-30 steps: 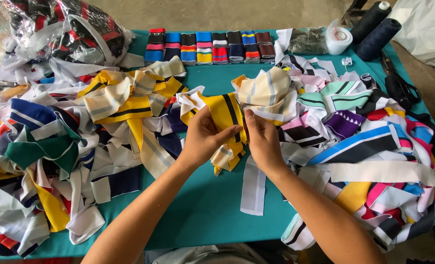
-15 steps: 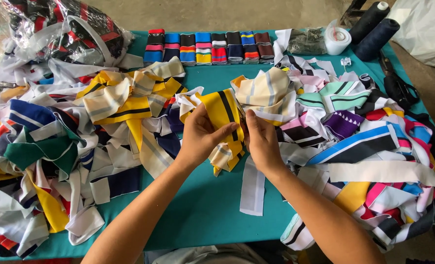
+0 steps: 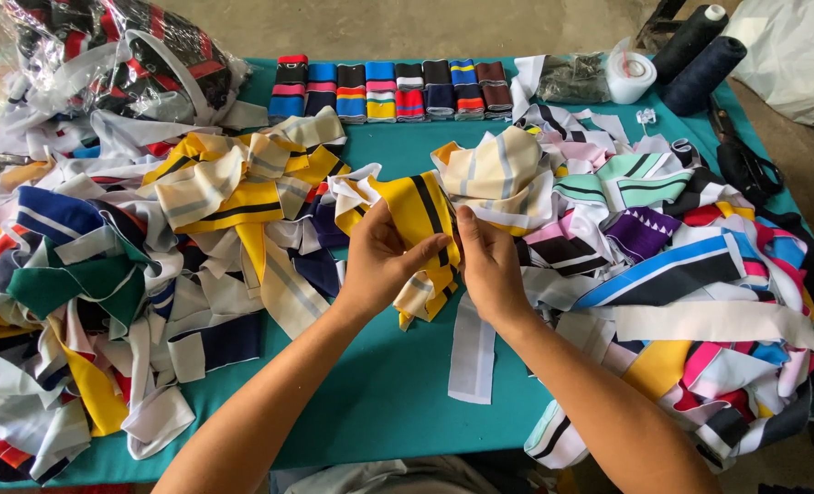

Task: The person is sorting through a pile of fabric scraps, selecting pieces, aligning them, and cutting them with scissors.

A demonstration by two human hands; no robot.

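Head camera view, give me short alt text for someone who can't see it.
Two bare hands, left hand and right hand, hold a yellow fabric strip with black stripes over a teal table. Heaps of striped fabric strips lie on both sides, with a row of folded pieces along the far edge.

You see 2 dark thread cones (image 3: 700, 48), a white tape roll (image 3: 630, 76), black scissors (image 3: 743, 163) and folded striped bands (image 3: 390, 90) on your teal table (image 3: 379, 384).

Open teal tabletop (image 3: 384, 402) near front edge, between left fabric pile (image 3: 105, 274) and right fabric pile (image 3: 681, 274); passable there. Narrower bare strip before row of folded bands (image 3: 388, 90). Thread cones (image 3: 700, 55) and scissors (image 3: 745, 165) block far right corner.
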